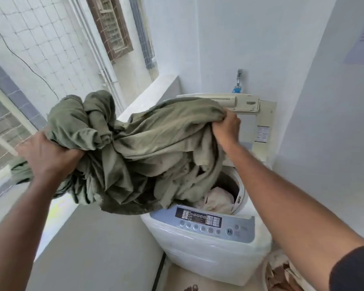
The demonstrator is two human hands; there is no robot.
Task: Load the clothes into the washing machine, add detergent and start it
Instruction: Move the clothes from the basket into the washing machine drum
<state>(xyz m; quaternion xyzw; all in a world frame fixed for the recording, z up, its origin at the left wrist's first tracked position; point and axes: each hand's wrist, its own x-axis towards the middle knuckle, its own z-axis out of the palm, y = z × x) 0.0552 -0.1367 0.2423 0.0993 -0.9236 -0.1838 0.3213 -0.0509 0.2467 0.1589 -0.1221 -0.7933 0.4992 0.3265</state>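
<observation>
A large olive-green cloth [156,148] hangs bunched between both hands above the white top-loading washing machine [208,248]. My left hand [46,156] grips its left end, raised to the left of the machine. My right hand [226,127] grips the right end over the open drum. The cloth's lower folds droop onto the machine's front rim. Inside the drum lies a pale cloth [219,201]. The lid [235,101] stands raised at the back. The control panel [204,223] faces me.
A low parapet wall [97,248] runs along the machine's left side, with netting beyond it. A tap [238,82] sits on the wall behind the lid. A round basket with brownish items [280,274] stands at the lower right. White walls close in on the right.
</observation>
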